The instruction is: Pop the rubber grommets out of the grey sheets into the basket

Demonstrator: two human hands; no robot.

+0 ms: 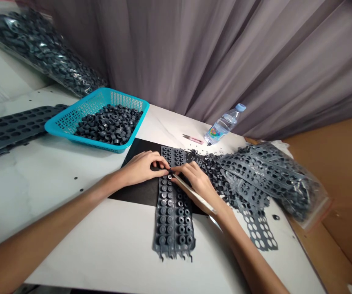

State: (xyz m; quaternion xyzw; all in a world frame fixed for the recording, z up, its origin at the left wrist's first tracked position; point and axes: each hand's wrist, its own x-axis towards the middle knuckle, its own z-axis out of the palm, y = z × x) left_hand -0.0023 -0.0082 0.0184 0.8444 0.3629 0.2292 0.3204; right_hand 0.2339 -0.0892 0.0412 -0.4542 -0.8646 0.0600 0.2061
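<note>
Head view: your two hands meet over a long dark rubber sheet (pixel 175 228) that runs lengthwise away from you, studded with rows of small round raised pieces. Your left hand (pixel 145 168) reaches in from the left, with thumb and index finger pinched together on a small dark piece (pixel 170 171) right at their tips, just above the sheet. Your right hand (pixel 195 179) comes in from the other side, its fingers closed around a slim white tool (pixel 194 193) whose front end points at that same piece; your right index fingertip lies right beside it. The piece is tiny and partly covered by your fingertips, so whether it is joined to the sheet cannot be told. Beneath your hands, the sheet crosses a black mat (pixel 142 192), and its near end, edged with ragged tabs, lies on the white table (pixel 56 188). To the left stands a turquoise basket (pixel 87 143) holding a heap of dark rings (pixel 111 124), with punched sheets (pixel 13 128) beside it and a filled clear bag (pixel 41 51) behind. Beyond the mat lie pink-handled snips (pixel 193 139) and a leaning water bottle (pixel 224 125). To the right, loose dark bits (pixel 214 175) spread next to more perforated strips (pixel 255 167) and another plastic bag (pixel 304 200).
</note>
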